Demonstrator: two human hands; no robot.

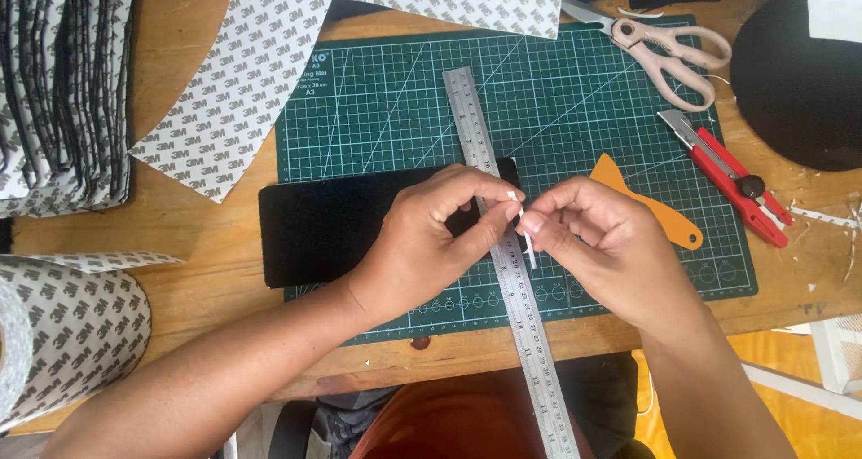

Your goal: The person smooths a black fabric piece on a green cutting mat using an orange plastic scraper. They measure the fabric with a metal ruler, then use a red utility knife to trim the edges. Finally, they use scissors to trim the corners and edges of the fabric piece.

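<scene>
My left hand and my right hand meet above a steel ruler that lies lengthwise over a green cutting mat. Between the fingertips of both hands is a thin white strip, pinched at its top by the left thumb and forefinger and lower down by the right. A black rectangular piece lies flat on the mat under my left hand and under the ruler.
An orange plastic tool lies just right of my right hand. A red utility knife and pink-handled scissors sit at the right. Patterned white backing sheets lie at the top left, stacked pieces at far left, black fabric at top right.
</scene>
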